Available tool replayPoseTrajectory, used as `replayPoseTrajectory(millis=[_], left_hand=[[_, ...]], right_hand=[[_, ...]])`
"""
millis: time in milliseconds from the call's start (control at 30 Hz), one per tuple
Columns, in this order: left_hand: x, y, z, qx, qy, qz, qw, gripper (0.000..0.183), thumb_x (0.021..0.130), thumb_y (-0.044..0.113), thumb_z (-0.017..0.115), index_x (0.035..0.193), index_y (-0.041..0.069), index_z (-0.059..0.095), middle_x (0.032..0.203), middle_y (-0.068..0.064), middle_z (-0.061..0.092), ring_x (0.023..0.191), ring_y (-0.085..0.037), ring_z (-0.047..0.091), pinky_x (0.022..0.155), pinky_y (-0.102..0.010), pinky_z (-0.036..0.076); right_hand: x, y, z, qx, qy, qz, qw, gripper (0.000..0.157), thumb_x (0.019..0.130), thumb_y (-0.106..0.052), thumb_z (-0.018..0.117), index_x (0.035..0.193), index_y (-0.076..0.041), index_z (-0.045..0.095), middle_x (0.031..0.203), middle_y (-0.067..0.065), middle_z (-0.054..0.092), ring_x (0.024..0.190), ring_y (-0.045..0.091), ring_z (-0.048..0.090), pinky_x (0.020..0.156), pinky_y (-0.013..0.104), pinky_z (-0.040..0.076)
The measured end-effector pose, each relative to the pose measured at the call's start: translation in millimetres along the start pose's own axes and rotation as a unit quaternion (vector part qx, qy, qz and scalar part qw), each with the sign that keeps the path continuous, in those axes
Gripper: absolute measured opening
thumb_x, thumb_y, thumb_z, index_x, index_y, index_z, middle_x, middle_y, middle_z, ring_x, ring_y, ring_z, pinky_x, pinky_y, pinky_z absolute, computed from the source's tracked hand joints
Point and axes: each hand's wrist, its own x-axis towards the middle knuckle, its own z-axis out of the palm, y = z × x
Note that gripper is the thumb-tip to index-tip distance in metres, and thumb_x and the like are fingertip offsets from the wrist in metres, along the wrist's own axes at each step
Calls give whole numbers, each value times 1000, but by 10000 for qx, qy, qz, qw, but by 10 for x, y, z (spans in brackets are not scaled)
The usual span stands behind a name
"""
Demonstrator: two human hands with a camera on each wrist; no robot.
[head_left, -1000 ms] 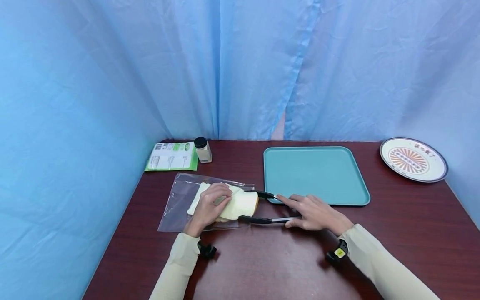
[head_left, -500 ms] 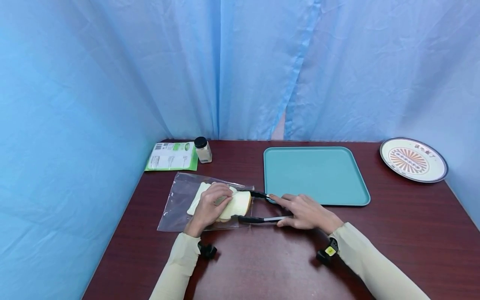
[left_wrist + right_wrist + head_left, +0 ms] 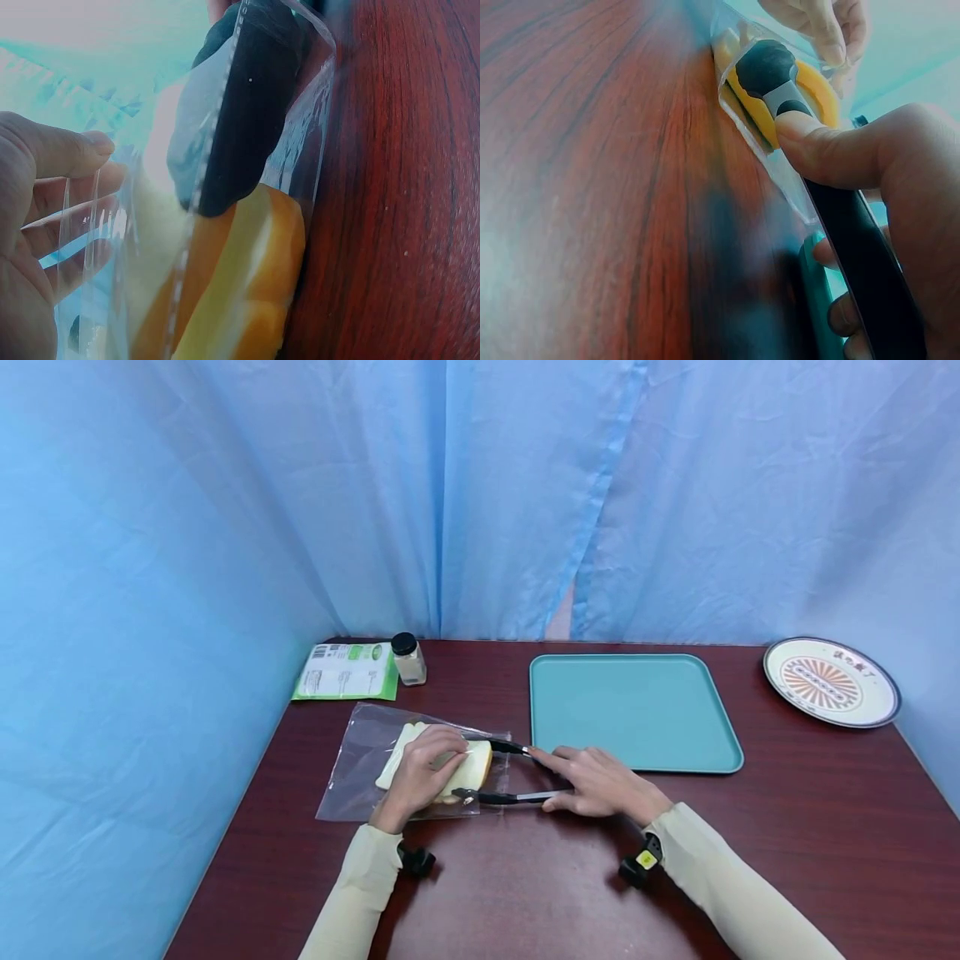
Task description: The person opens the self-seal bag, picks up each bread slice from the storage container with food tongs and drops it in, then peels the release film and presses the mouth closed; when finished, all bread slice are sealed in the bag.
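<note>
In the head view a clear plastic bag lies on the table at the left, with slices of white bread inside it. My left hand is over the bag, thumb and fingertips pinching its film. My right hand holds a pair of tongs, the thumb on one arm and the fingers on the other. The dark tips of the tongs stand spread at the bread's two sides, within the bag's mouth. The left wrist view shows one dark tip behind the film, against the bread's brown crust.
A teal tray sits just beyond my right hand. At the back left are a green and white packet and a black-capped jar. A patterned plate rests at the far right. Blue curtains hang behind and left.
My right hand has moved left with the tongs, sliding the bread deeper into the bag, under the left hand. The left hand has stayed in place on the film.
</note>
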Motion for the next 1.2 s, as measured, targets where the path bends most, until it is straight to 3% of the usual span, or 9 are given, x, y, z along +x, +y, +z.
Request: replayPoseTrajectory(millis=[367, 733, 1200], left_hand=[[2, 15, 15, -33, 3, 24, 10000, 10, 79, -5, 79, 87, 2, 76, 91, -10, 76, 99, -32, 70, 93, -41, 57], [6, 16, 22, 21, 51, 125, 9999, 11, 78, -6, 79, 87, 1, 76, 92, -11, 76, 99, -30, 70, 92, -42, 57], [10, 15, 18, -21, 26, 113, 9999, 9, 79, -5, 79, 86, 0, 76, 90, -12, 76, 99, -31, 70, 94, -39, 57]], right_hand=[[94, -74, -11, -173, -13, -5, 9998, 77, 90, -58, 64, 150, -13, 47, 112, 8, 69, 60, 14, 57, 59, 31, 53], [210, -156, -48, -89, -411, 211, 9989, 77, 90, -58, 64, 151, -15, 46, 118, 12, 68, 69, 22, 64, 66, 37, 57], [263, -172, -39, -179, -249, 162, 9994, 81, 87, -60, 66, 150, -15, 46, 115, 13, 68, 66, 23, 64, 63, 37, 56]])
